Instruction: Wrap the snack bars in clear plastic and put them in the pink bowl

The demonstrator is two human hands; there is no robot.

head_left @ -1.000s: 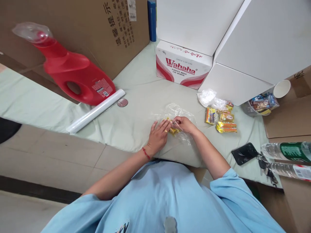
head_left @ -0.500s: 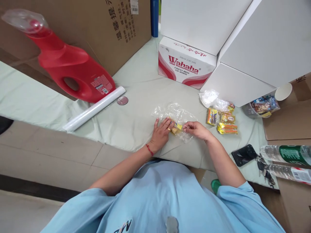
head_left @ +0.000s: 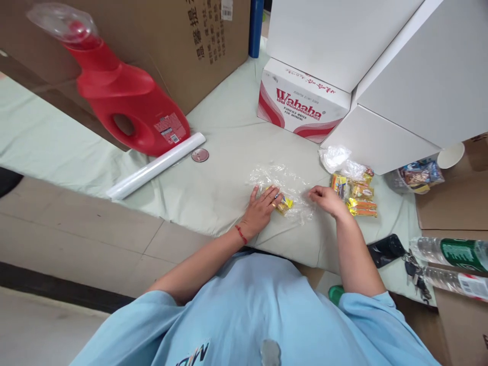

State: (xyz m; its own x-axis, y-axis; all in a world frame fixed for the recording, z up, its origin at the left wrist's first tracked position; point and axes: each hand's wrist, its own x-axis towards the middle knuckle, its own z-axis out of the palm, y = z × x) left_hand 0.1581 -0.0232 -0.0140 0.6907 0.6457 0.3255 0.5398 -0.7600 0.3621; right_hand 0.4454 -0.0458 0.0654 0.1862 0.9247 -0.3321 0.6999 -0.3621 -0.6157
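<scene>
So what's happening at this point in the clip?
A person in a light blue shirt leans over a green-covered surface. The left hand lies flat on a clear plastic bag, fingers at the yellow snack packets inside. The right hand is at the bag's right edge, beside a loose pile of packets.

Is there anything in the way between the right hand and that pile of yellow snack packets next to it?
Nothing visible blocks it. The right hand lies on the green cloth right beside the yellow snack packets, fingers on the edge of the clear plastic bag. The left hand presses another packet on the bag.
</scene>
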